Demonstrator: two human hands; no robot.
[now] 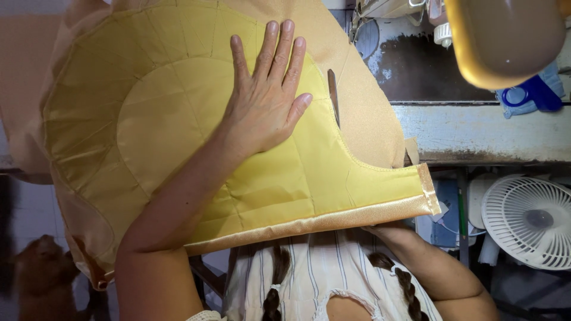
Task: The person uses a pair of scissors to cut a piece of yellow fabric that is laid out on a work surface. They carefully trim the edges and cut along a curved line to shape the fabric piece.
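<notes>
While the person's left hand (264,101) lies flat on it, the large curved piece of shiny yellow fabric with stitched panel lines (178,137) is spread across the middle of the view. This fabric piece serves as the landmark. At its far left, near the lower corner, a brown furry animal (41,273) sits on the floor, blurred. On the fabric itself, right of centre, the left hand presses palm down, fingers straight and slightly apart, thumb angled out to the right; it grips nothing. Just right of the thumb, a narrow metal blade (333,95) stands against the fabric's stitched edge, over a matte tan underlayer (369,119). Along the fabric's lower border runs a glossy gold satin band (315,223). Under that band's right end the right hand (386,229) is hidden beneath the fabric; I cannot tell how its fingers are set. Right of the fabric, a worn grey workbench edge (488,134) carries blue-handled scissors (529,95). Below that, a white electric fan (529,220) stands well apart from the fabric.
</notes>
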